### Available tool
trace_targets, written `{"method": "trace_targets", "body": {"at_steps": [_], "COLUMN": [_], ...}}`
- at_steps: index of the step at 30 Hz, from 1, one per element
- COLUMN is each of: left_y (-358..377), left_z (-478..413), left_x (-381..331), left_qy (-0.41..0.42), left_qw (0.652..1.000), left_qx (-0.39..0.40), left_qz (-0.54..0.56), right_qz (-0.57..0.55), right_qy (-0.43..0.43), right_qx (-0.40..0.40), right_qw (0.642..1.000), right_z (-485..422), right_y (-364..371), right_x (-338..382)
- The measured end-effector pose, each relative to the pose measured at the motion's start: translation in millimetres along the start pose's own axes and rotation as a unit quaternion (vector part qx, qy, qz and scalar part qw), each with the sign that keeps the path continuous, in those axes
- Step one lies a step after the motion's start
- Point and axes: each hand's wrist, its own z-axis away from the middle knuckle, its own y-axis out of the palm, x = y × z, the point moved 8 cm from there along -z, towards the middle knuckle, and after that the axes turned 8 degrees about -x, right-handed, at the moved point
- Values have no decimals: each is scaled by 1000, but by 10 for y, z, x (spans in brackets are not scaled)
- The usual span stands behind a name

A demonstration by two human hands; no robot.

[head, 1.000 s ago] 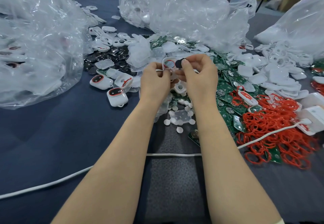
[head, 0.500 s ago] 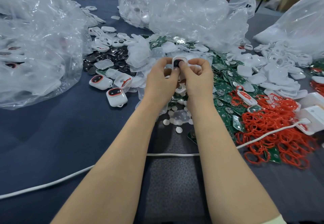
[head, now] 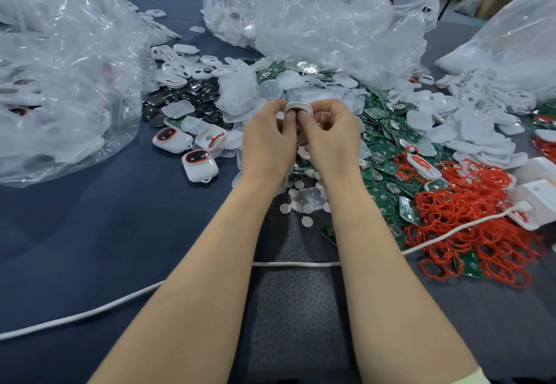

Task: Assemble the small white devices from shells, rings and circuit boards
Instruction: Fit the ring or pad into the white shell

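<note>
Containers, head view: three clear plastic bags stand on the blue-covered bench [head: 75, 233]. All positions are given from the held white shell [head: 298, 107].

- Left bag [head: 66, 68]: left of the shell. It holds white devices, several showing dark red-rimmed windows through the film. The number inside cannot be told.
- Middle bag [head: 316, 22]: behind the shell. It holds white parts, kind not discernible.
- Right bag [head: 511, 44]: far right of the shell. Its contents show only as a white mass.

Task item: one white shell with a dark, red-rimmed window, raised above the parts heap between both hands.
- Left hand [head: 267, 140]: grip closed, fingers curled behind the shell, thumb pressed on its front.
- Right hand [head: 331, 137]: same grip, thumb on the front and touching the left thumb.

Counts, loose on the bench:
- Two closed devices [head: 200, 165] lie left of the shell and nearer the viewer.
- One open shell with a red ring [head: 210, 140] sits just beside them.
- Green circuit boards [head: 388, 155] are heaped right of the shell, too many to count.
- Red rings [head: 469, 227] lie in a tangle further right and nearer, also uncountable.
- Dark discs [head: 180, 98] form a patch left of the shell.
- One white cable [head: 90, 314] runs across the bench nearer than the shell, crossed by both forearms.
</note>
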Motion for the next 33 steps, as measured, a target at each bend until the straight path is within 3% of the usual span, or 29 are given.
{"method": "trace_targets", "body": {"at_steps": [5,9,15,18,21,26,33], "left_y": [-94,-170,99,110,34,-72,-11], "left_z": [22,32,90,77,33,-28,-19], "left_x": [-82,-127,-210,-175,-137,-21,34], "left_qy": [58,94,129,94,55,-15,-77], "left_qw": [995,987,988,994,997,996,982], "left_qx": [-61,-93,36,53,34,-3,17], "left_qz": [-58,-93,-74,-20,32,87,172], "right_qz": [59,114,-43,-113,-226,-255,-315], "right_qy": [-107,-169,-14,85,175,196,249], "right_qx": [-56,-26,69,45,46,90,104], "right_qw": [991,979,997,989,957,942,910], "right_z": [58,125,-9,-64,-54,-25,-5], "right_y": [-43,91,83,5,8,84,111], "right_x": [159,264,29,-126,-197,-168,-231]}}
